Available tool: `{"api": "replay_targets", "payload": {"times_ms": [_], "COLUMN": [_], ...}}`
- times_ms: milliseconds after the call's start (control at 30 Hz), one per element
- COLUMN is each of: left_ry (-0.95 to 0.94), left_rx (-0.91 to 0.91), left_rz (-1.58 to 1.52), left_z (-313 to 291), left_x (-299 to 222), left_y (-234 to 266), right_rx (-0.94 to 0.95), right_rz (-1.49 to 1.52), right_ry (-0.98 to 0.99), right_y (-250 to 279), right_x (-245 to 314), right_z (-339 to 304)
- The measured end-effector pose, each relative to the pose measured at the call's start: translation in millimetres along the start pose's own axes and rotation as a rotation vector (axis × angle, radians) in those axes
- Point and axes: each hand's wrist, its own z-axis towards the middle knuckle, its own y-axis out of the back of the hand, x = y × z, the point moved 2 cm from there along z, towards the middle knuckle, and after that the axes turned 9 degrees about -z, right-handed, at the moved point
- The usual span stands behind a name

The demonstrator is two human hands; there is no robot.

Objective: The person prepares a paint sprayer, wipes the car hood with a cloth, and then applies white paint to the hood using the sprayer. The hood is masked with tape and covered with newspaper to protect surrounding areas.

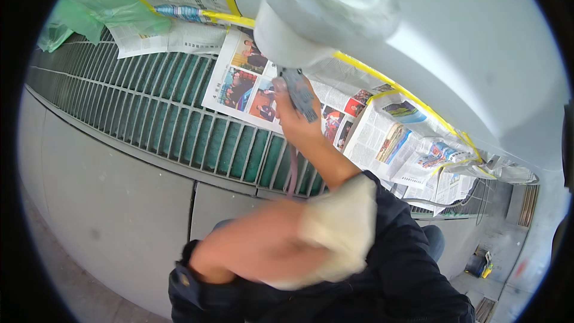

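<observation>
- The right hand point(293, 116) reaches up the middle of the view, its fingers closed around the lower part of a white tool point(320, 15) with a wide round top.
- That tool is at the upper middle, near and in front of a pale curved panel point(490, 72).
- A grey strip point(299, 93) lies along the right hand; whether it belongs to the tool I cannot tell.
- The left hand point(257, 242) is lower down, blurred, its fingers holding a cream cloth point(341, 230); their exact grip is unclear.
- The cloth overlaps the dark right sleeve point(394, 227) in view; I cannot tell whether they touch.
- A pinkish hose point(293, 173) hangs below the right hand.
- Newspaper sheets point(382, 143) and yellow tape point(412, 98) run along the panel's lower edge.
- Green plastic sheeting point(89, 9) hangs at the upper left.
- Beneath are a metal grating point(173, 110) and grey floor point(119, 203).
</observation>
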Motion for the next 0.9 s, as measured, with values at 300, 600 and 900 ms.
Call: {"api": "replay_targets", "payload": {"times_ms": [300, 600, 900], "left_ry": [-0.382, -0.577, -0.592], "left_rx": [-1.454, -1.407, -1.307], "left_rz": [-0.311, -0.17, 0.977], "left_z": [26.6, 178.1, 209.1], "left_x": [47.8, 27.2, -10.9], "left_y": [170.2, 155.4, 131.7], "right_rx": [0.06, 0.064, -0.177], "right_rz": [-0.181, -0.348, -0.244], "right_ry": [-0.005, -0.107, -0.067], "right_y": [88.7, 195.7, 306.5], "right_x": [54.6, 115.8, 121.9], "right_z": [-43.4, -114.9, -193.2]}}
